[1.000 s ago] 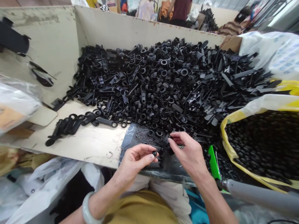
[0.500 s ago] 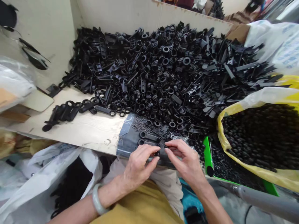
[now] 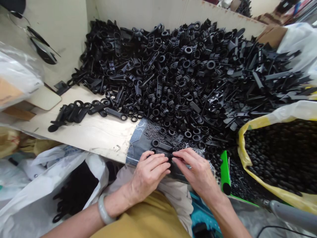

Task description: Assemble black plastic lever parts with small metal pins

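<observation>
My left hand [image 3: 150,172] is closed at the table's front edge, its fingers curled over dark parts that I cannot make out. Just right of it, my right hand [image 3: 195,168] pinches something small and black, mostly hidden by the fingertips. Both hands nearly touch over a dark mat [image 3: 138,148] edged with grey tape. A black lever with a ring end [image 3: 162,144] lies on the mat behind my fingers, with another partly covered in front of it. Tiny metal pieces [image 3: 158,131] are scattered behind the levers.
A large heap of black plastic parts [image 3: 173,72] fills the back. Black levers [image 3: 74,112] lie in a row at left. At right stand a green tray [image 3: 225,172] and a yellow-rimmed bag [image 3: 244,148] of small black pieces. A white bag [image 3: 32,195] hangs front left.
The view has shifted, so the heap appears further right. My left fingers have come down and curled over the parts; the black piece between them is now hidden. My right hand remains pinched.
</observation>
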Demonstrator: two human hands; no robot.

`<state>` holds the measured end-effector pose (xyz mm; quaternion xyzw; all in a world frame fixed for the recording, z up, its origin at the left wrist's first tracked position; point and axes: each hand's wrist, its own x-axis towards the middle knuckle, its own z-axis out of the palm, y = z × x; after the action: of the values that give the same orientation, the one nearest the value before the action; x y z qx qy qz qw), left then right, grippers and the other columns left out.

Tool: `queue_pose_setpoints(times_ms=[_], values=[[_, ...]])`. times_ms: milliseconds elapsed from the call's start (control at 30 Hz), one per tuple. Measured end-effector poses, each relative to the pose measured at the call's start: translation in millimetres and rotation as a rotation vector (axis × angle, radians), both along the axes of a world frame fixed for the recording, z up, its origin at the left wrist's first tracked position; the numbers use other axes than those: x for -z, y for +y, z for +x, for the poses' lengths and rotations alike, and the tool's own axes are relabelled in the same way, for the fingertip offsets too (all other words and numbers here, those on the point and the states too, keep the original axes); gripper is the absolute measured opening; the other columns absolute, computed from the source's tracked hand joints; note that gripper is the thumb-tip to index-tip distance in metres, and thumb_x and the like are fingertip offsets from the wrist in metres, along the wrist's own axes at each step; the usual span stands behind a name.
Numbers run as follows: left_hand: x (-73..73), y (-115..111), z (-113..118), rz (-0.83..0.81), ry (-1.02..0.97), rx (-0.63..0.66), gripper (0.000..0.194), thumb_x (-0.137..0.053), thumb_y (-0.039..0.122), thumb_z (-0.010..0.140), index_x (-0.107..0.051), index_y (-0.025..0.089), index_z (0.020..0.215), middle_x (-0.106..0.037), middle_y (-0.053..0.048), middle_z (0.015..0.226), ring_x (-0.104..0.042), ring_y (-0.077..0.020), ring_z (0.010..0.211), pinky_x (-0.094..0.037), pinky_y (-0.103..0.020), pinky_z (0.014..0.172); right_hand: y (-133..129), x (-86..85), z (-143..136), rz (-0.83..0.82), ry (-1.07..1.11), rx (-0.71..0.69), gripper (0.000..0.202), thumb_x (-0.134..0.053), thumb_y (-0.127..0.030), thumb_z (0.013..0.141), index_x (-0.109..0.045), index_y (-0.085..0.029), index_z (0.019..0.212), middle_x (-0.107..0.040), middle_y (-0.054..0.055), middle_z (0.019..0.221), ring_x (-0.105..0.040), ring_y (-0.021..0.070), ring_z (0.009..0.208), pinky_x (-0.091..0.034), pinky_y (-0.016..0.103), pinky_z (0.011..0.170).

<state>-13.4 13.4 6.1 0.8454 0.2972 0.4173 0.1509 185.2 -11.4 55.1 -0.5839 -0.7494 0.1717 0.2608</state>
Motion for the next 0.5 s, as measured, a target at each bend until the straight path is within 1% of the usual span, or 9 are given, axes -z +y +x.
queue_pose_setpoints(times_ms=[133, 300, 500], values=[[3.5, -2.4, 4.4, -0.011, -0.028, -0.019, 0.011, -0.061, 0.019, 0.102, -0.069, 0.021, 0.109, -0.081, 0.000, 0.105, -0.075, -0.0159, 0.101, -0.043, -0.037, 0.101, 2.0, -1.0, 0.9, 0.033, -0.037, -0.026, 0.013, -0.060, -0.018, 0.100, -0.071, -0.019, 0.107, -0.071, 0.005, 0.097, -0.072, 0.0156, 0.084, -0.059, 0.026, 0.075], [10.7, -4.7, 8.2, -0.012, -0.017, -0.025, 0.011, -0.064, 0.018, 0.100, -0.070, 0.020, 0.109, -0.081, 0.002, 0.106, -0.075, -0.0164, 0.103, -0.039, -0.038, 0.104, 3.4, -0.7, 0.9, 0.062, -0.041, -0.037, 0.008, -0.062, -0.019, 0.100, -0.070, -0.018, 0.100, -0.073, 0.004, 0.092, -0.072, 0.0145, 0.079, -0.058, 0.024, 0.072], [18.3, -5.3, 8.2, 0.013, -0.040, -0.030, 0.011, -0.066, 0.017, 0.099, -0.069, 0.020, 0.109, -0.081, 0.001, 0.107, -0.075, -0.0158, 0.105, -0.038, -0.038, 0.105, 4.3, 4.7, -5.6, 0.108, -0.096, 0.040, 0.010, -0.063, -0.021, 0.099, -0.070, -0.018, 0.092, -0.075, 0.003, 0.086, -0.073, 0.0157, 0.074, -0.056, 0.025, 0.068]])
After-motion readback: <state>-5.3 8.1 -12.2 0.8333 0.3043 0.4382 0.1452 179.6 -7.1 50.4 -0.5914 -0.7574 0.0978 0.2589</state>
